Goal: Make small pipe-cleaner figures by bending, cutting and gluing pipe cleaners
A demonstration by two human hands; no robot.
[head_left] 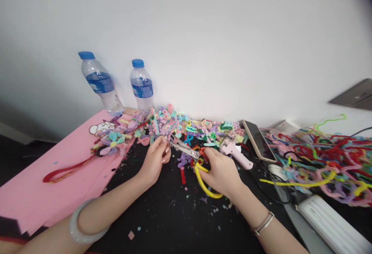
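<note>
My right hand (219, 168) is closed around the handles of a pair of scissors (186, 149). Their steel blades are parted and point left, and one large yellow handle loop hangs below my fingers. Close to the blade tips, my left hand (157, 157) pinches something too small to make out between thumb and fingertips. Just behind the hands lies a long heap of bent pastel pipe cleaners (165, 122). A short red fuzzy piece (183, 175) and a purple one (184, 159) lie on the black surface below the blades.
A pale pink glue gun (236, 153) and a phone (259, 140) lie right of my right hand. Beyond are tangled pipe cleaners (334, 157) and a white power bank (331, 223). Two water bottles (100, 81) stand by the wall. Pink sheets (72, 149) carry a red strap (66, 170).
</note>
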